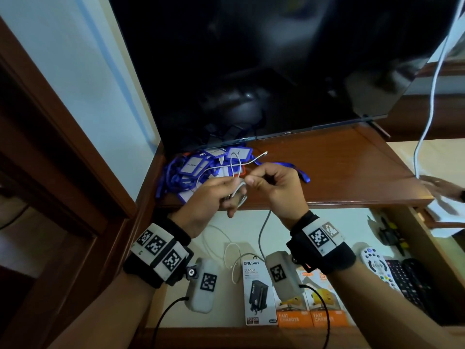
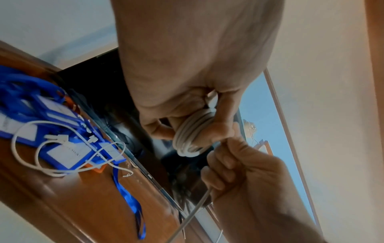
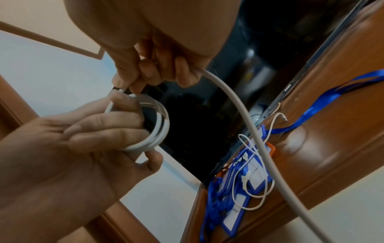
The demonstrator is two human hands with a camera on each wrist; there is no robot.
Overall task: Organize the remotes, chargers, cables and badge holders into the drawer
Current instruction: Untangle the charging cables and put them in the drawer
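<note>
While the left hand (image 1: 214, 197) grips a wound coil (image 2: 193, 136) of white cable above the desk (image 1: 339, 167) edge, the right hand (image 1: 279, 187) pinches the loose tail (image 3: 245, 118) feeding it. If that pinch slackens, the loops will likely spring apart; the tail could also snag the thin cord (image 2: 62, 148) lying over the badge holders (image 1: 193, 167). Below, the drawer (image 1: 226, 222) holds chargers (image 1: 261, 293) and remotes (image 1: 377, 268). The tail's far end is hidden.

Light: dim, soft indoor light, no hard shadows
Glare: faint reflections on the TV (image 1: 264, 71)
Blur: smeared hand at head view's right edge
Distortion: wide-angle bending at edges
</note>
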